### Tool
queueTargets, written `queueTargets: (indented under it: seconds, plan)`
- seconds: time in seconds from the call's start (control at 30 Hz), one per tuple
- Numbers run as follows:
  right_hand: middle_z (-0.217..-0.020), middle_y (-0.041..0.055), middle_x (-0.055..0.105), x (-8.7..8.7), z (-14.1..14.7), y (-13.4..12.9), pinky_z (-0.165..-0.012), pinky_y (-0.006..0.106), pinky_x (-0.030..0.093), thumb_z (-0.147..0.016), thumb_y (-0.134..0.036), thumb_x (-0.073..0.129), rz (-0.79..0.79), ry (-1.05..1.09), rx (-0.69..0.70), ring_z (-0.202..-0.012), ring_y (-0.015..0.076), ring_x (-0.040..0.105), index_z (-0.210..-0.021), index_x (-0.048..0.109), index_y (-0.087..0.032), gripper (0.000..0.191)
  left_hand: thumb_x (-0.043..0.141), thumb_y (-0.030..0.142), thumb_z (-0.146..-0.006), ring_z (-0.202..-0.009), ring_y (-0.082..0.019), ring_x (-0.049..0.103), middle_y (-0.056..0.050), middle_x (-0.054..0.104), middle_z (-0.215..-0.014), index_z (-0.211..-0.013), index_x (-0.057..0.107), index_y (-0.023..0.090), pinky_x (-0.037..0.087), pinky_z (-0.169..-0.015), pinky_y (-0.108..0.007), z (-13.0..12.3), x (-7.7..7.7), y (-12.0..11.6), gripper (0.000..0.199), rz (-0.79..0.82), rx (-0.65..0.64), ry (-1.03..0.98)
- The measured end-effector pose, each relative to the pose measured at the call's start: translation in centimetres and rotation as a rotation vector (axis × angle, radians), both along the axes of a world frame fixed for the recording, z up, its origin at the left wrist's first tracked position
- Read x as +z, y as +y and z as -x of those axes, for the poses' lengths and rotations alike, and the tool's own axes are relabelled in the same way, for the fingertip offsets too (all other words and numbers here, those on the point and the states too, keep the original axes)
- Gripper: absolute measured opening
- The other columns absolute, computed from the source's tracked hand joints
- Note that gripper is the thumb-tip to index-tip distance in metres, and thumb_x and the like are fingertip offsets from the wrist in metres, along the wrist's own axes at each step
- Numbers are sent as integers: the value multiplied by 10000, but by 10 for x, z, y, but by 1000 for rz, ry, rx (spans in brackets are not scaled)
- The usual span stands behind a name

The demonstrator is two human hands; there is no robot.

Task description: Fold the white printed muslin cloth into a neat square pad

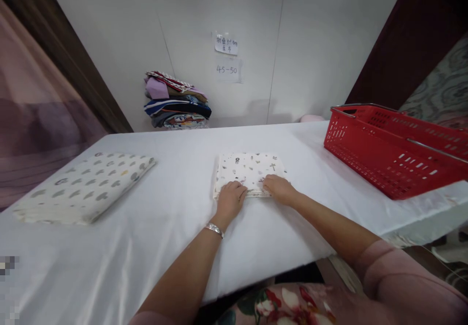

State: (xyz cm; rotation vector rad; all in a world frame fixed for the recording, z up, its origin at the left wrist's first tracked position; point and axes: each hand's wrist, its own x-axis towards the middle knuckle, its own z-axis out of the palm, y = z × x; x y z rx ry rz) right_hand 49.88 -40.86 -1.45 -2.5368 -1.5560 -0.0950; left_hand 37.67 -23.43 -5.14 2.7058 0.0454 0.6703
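Observation:
A small folded white cloth printed with little palm trees and other figures lies near the middle of the table. At its near left corner my left hand, with a silver bangle on the wrist, curls its fingers over the edge. My right hand has its fingers bent over the near right part of the same cloth. Layers show along the near edge between the hands. Both thumbs are only partly visible. Over to the left lies a larger folded cream cloth with grey cloud-like shapes, apart from my hands.
A red plastic basket with metal handles stands at the right end of the white-covered table. Several folded fabrics are stacked at the back against the wall. Two paper notes hang above, and a curtain borders the left side.

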Motion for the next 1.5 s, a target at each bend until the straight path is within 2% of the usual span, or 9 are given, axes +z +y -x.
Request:
queueTargets:
  seconds: [0.1,0.3,0.43,0.6,0.73,0.87,1.03,1.33,1.5]
  plan:
    - [-836,35,577,-1,3,-3,-630,252,350,-905,-148,402,-52,38,-8,-768,149,506,-768,566,-184,216,438,255,-900,-830,-167,501,-31,583,-867,-886,651,219,386,-739,-328,0,0,1,217,7,-7,-22]
    - [-861,29,594,0,-2,-4,-680,252,369,-891,-177,466,-65,115,99,-848,158,527,-781,600,-193,173,441,258,-897,-856,-173,517,-31,596,-904,-874,657,225,390,-750,-332,-1,0,1,219,27,-7,-24]
    - [-838,34,586,-2,-3,-1,-631,250,338,-883,-152,461,-10,41,71,-792,155,516,-757,575,-187,174,445,258,-897,-845,-168,515,-25,606,-890,-870,656,226,390,-753,-330,0,0,2,216,34,-14,-22]
    - [-813,41,569,-2,5,-4,-626,265,316,-871,-124,449,-38,-85,30,-758,162,482,-773,550,-183,153,431,270,-905,-858,-176,520,-33,611,-890,-888,652,229,390,-754,-337,1,0,2,225,8,-4,-37]
    - [-819,50,577,-1,9,-7,-644,275,335,-865,-127,453,-15,-67,57,-760,168,483,-784,573,-171,151,448,255,-895,-912,-187,522,-42,618,-936,-897,653,232,394,-783,-350,1,0,2,207,-6,-19,-40]
    - [-846,51,590,-4,6,-10,-697,279,375,-900,-179,428,-105,9,121,-807,167,501,-813,600,-174,192,442,252,-899,-903,-181,526,-33,624,-926,-898,647,234,397,-783,-346,2,1,2,207,-18,-31,-26]
    - [-897,61,604,-18,3,-15,-753,300,400,-909,-196,417,-255,58,182,-855,173,517,-867,625,-187,212,444,293,-901,-855,-176,528,-32,624,-892,-884,650,227,392,-778,-345,5,2,10,216,-45,-28,-13]
    - [-913,70,601,-43,11,-18,-770,329,400,-918,-226,416,-407,-5,101,-860,193,512,-858,637,-191,231,492,330,-870,-795,-167,519,-18,599,-771,-677,636,208,368,-785,-352,25,14,34,270,42,142,-1]
    - [-913,76,597,-51,10,-20,-775,338,404,-917,-224,416,-484,-33,105,-857,194,511,-884,647,-187,237,475,385,-868,-746,-166,491,-24,561,-685,-563,548,180,374,-688,-311,26,14,40,374,76,303,-22]
